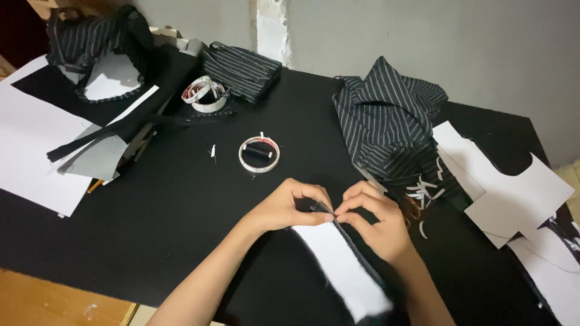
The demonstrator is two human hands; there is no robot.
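Note:
My left hand [289, 206] and my right hand [376, 222] meet near the table's middle front. Both pinch the top end of a narrow dark fabric edge [331, 216] that runs along a white paper pattern piece [345, 268]. The fingertips of the two hands almost touch. The white piece slants down towards the bottom edge of the view, with black cloth under and beside it.
A black table [181, 229] carries a white tape ring [259, 154] with a black spool inside, a rolled measuring tape [205, 93], heaps of black striped fabric [386, 124], a folded striped piece [241, 71], and white paper sheets at left [30, 151] and right [513, 193].

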